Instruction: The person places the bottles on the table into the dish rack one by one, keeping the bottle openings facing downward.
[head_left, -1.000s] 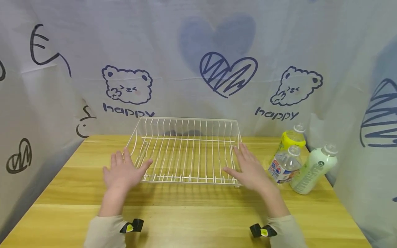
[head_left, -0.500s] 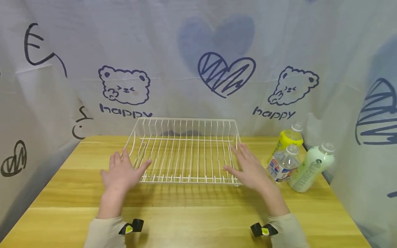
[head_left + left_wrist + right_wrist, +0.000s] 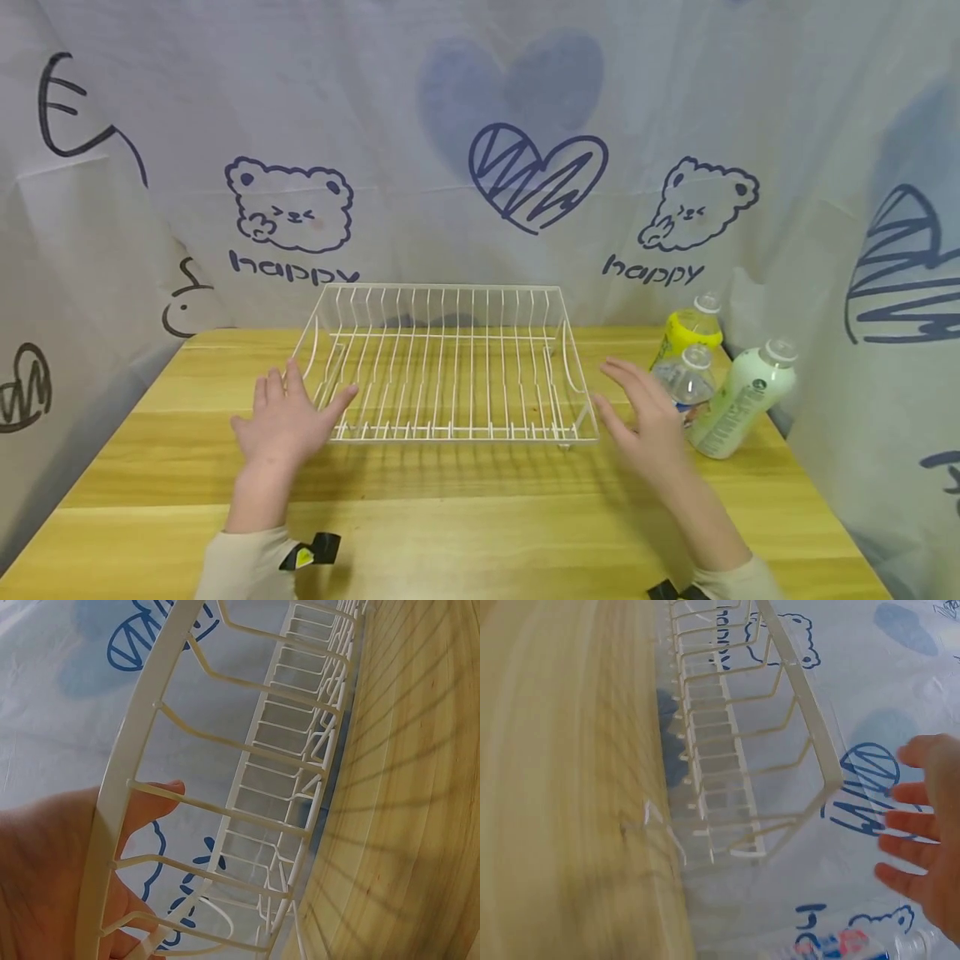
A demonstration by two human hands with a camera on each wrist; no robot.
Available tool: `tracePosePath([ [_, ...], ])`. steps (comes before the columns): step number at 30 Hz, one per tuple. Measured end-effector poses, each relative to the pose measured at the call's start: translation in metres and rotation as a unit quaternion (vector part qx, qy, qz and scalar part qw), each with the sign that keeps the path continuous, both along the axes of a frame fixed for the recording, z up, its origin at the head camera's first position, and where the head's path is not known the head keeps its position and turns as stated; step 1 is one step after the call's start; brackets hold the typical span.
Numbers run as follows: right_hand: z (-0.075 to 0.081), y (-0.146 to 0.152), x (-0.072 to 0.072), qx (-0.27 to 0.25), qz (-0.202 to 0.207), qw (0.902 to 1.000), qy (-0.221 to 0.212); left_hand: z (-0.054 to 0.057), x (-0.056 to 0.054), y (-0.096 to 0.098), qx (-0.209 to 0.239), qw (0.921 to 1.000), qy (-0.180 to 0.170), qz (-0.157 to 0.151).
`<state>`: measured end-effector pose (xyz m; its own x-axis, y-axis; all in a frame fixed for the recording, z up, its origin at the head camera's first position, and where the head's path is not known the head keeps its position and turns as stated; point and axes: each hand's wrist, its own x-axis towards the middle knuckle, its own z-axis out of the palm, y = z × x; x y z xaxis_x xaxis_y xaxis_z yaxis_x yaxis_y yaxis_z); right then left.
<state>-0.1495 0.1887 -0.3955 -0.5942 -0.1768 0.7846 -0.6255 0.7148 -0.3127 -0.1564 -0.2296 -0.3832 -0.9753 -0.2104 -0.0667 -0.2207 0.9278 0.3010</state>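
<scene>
A white wire dish rack [image 3: 465, 441] stands on the wooden table. My left hand [image 3: 281, 425] is at its left end, fingers straight and thumb spread over the corner; in the left wrist view part of that hand [image 3: 45, 862] shows behind the rack's rim [image 3: 120, 761]. My right hand [image 3: 651, 425] is off the rack's right end, between rack and bottles, fingers extended and holding nothing. Its fingers overlap a clear bottle [image 3: 688, 383] with a white cap in the head view. Beside that stand a pale green bottle [image 3: 742, 404] and a yellow-labelled bottle [image 3: 688, 331].
The table [image 3: 450, 533] stretches in front of the rack and to its left. Behind it hangs a pale cloth [image 3: 420, 108] with drawn hearts and bears, and the cloth also encloses both sides.
My right hand has left the rack's right end and moved right, toward the bottles. My left hand has stayed at the left end. The head view has shifted slightly right.
</scene>
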Motion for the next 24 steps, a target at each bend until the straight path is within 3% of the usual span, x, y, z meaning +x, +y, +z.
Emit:
tracePosePath([
  [3,-0.003,0.011,0.006,-0.032,0.023,0.9956,0.086,0.000,0.000,0.000,0.004,1.0000,0.002,0.000],
  [6,-0.011,0.022,0.011,-0.051,0.021,0.9882,0.143,-0.001,0.000,0.000,0.006,1.0000,0.004,0.001],
  [8,-0.017,0.029,0.014,-0.061,0.012,0.9849,0.162,-0.001,0.001,0.000,0.008,1.0000,0.005,0.002],
  [11,-0.028,0.040,0.019,-0.060,-0.015,0.9866,0.151,-0.001,0.001,0.001,0.009,0.9999,0.007,0.003],
  [15,-0.039,0.054,0.031,-0.057,-0.063,0.9934,0.076,0.000,0.000,0.003,0.011,0.9999,0.008,0.001],
  [18,-0.045,0.060,0.040,-0.065,-0.114,0.9914,-0.009,-0.002,-0.001,0.004,0.013,0.9999,0.008,0.000],
  [21,-0.049,0.061,0.045,-0.084,-0.165,0.9763,-0.113,-0.002,-0.001,0.004,0.011,0.9999,0.007,0.002],
  [24,-0.053,0.060,0.046,-0.097,-0.200,0.9510,-0.215,-0.002,-0.001,0.003,0.008,0.9999,0.007,0.002],
])
